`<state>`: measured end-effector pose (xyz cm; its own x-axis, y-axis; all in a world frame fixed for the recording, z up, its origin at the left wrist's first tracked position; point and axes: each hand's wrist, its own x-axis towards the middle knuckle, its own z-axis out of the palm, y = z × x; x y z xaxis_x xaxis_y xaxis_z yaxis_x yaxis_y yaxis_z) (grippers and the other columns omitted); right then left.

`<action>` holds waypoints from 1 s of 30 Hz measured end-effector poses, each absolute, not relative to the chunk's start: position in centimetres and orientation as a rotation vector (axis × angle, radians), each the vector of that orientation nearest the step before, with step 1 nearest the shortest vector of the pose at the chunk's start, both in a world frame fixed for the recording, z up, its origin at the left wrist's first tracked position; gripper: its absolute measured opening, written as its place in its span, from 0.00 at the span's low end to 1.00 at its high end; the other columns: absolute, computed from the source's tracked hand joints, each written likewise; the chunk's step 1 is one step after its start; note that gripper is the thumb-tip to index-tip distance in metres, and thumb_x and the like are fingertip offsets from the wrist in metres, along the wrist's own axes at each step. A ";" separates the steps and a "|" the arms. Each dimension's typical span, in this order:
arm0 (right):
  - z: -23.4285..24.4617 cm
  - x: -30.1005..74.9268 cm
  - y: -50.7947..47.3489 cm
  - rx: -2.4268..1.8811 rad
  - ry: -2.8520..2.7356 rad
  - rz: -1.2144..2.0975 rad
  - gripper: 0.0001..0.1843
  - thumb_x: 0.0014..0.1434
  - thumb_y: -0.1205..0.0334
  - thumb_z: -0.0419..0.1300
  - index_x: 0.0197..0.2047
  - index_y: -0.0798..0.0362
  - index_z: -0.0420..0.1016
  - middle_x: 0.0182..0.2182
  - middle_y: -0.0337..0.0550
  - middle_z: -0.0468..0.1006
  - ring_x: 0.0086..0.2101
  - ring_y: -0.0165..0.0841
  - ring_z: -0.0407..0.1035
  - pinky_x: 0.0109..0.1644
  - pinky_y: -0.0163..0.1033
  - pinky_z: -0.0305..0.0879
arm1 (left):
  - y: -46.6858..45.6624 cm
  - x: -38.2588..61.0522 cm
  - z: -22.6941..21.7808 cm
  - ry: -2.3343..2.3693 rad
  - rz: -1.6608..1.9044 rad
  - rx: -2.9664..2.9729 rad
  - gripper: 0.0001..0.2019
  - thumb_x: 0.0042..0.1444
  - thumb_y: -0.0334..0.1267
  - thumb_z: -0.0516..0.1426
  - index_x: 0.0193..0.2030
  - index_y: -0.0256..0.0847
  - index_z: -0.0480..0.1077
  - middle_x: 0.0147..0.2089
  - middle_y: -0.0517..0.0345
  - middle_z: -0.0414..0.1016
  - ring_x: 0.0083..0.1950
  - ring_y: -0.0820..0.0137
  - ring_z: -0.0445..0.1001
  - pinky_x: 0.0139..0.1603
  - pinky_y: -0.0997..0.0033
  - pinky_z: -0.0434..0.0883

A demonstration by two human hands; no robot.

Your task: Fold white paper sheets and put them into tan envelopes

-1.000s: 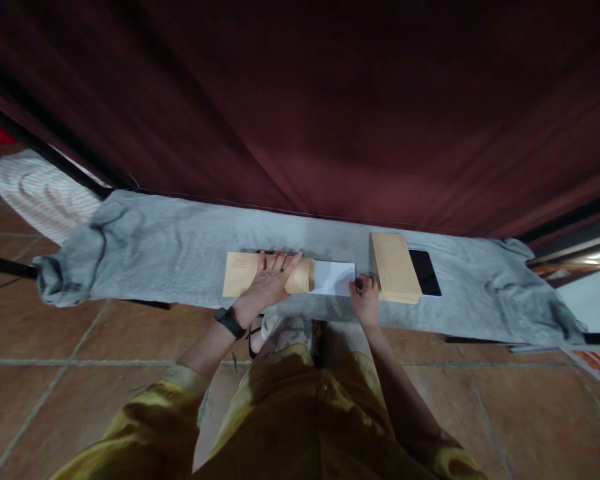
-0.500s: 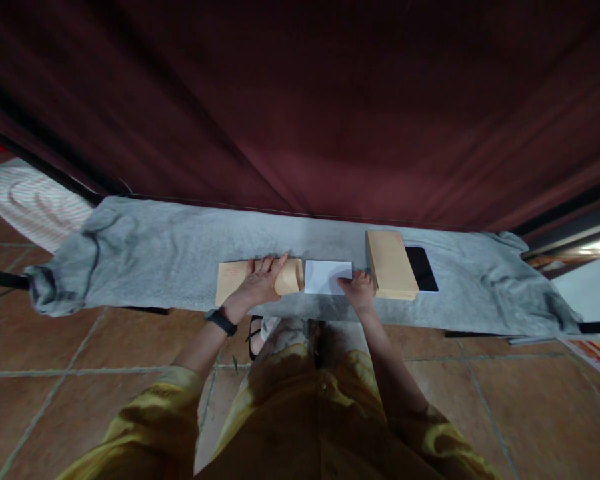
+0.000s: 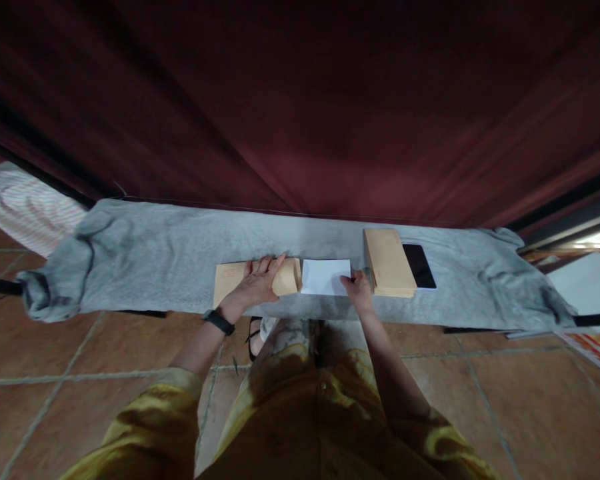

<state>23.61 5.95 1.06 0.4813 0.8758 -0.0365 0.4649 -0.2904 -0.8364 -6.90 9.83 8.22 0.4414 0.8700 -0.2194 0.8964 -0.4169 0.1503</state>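
Note:
My left hand (image 3: 259,283) lies with fingers spread on a brown envelope (image 3: 227,277), pressing it against the grey cloth. The envelope's open end faces right. Just beyond that end is a sheet of white paper (image 3: 321,277), close to the envelope's mouth. At the paper's right edge, my right hand (image 3: 359,288) pinches it between thumb and fingers. Right beside this hand lies a stack of brown envelopes (image 3: 390,261).
A dark-screened tablet or phone (image 3: 420,265) lies right of the stack. Grey cloth (image 3: 155,257) covers the narrow bench. A dark red curtain (image 3: 300,133) hangs behind it, and a striped cloth (image 3: 25,203) is at the far left.
My right thumb and fingers have closed on the paper's right edge, and that edge now looks slightly raised. My left hand stays spread on the envelope.

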 end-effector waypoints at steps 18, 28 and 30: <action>3.8 22.2 3.5 -1.427 -0.867 0.702 0.20 0.56 0.41 0.61 0.37 0.48 0.64 0.30 0.38 0.72 0.31 0.33 0.67 0.38 0.39 0.66 | 9.6 -5.6 8.4 1.482 -0.131 2.443 0.62 0.44 0.42 0.67 0.78 0.46 0.30 0.73 0.38 0.56 0.75 0.47 0.53 0.74 0.40 0.45; 3.9 22.3 2.5 -1.599 -1.184 0.683 0.17 0.62 0.46 0.56 0.38 0.50 0.78 0.32 0.44 0.81 0.33 0.38 0.72 0.39 0.41 0.67 | 9.8 -5.9 7.5 1.464 -0.096 2.470 0.62 0.44 0.44 0.67 0.78 0.46 0.31 0.73 0.39 0.56 0.75 0.47 0.53 0.74 0.41 0.45; 4.0 22.6 2.7 -1.639 -1.253 0.672 0.16 0.63 0.48 0.56 0.37 0.50 0.79 0.30 0.44 0.81 0.32 0.38 0.72 0.37 0.39 0.66 | 9.8 -5.9 7.5 1.459 -0.091 2.475 0.63 0.44 0.44 0.67 0.78 0.46 0.30 0.73 0.39 0.55 0.75 0.47 0.53 0.74 0.41 0.46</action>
